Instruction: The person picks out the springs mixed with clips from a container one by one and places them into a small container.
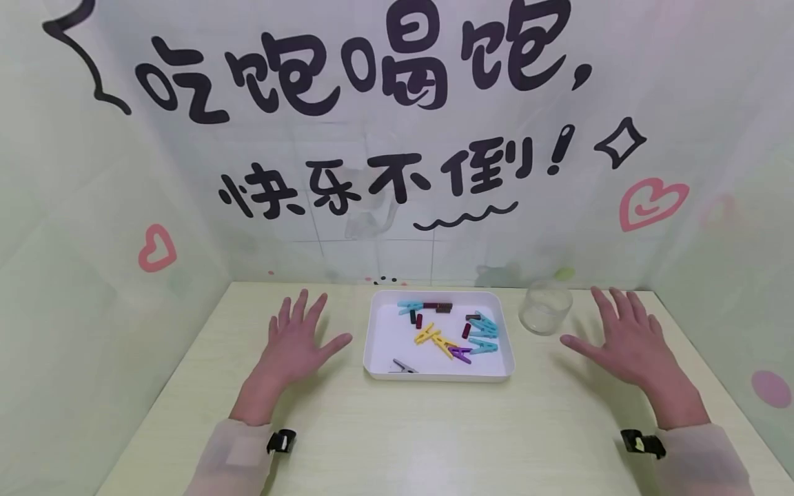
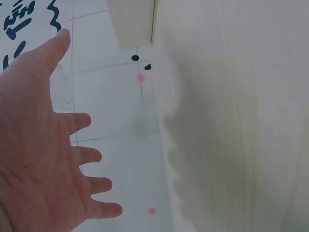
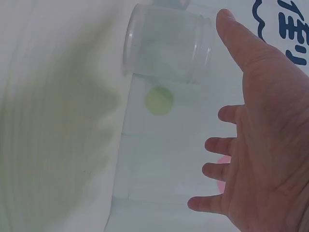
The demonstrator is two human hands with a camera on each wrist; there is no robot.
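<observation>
My left hand point(image 1: 296, 348) is spread over the table to the left of a white tray point(image 1: 383, 368), holding nothing. On the other side my right hand point(image 1: 629, 344) is spread too, with nothing in it, nearest to a clear round jar point(image 1: 546, 308). That jar point(image 3: 166, 43) also shows in the right wrist view, beyond the thumb. Inside the tray lie several clothespins: blue ones point(image 1: 484, 346), yellow ones point(image 1: 426, 333), a purple one point(image 1: 460, 354) and a grey one point(image 1: 404, 366). Small dark red and black pieces point(image 1: 419, 321) lie among them, beside a brown ridged piece point(image 1: 443, 307).
The pale wooden table point(image 1: 446, 434) ends at a white curtain point(image 1: 335, 255) with black lettering, which also rises along both sides. The jar stands near the table's back edge, right of the tray. Black bands point(image 1: 282, 441) sit at both wrists.
</observation>
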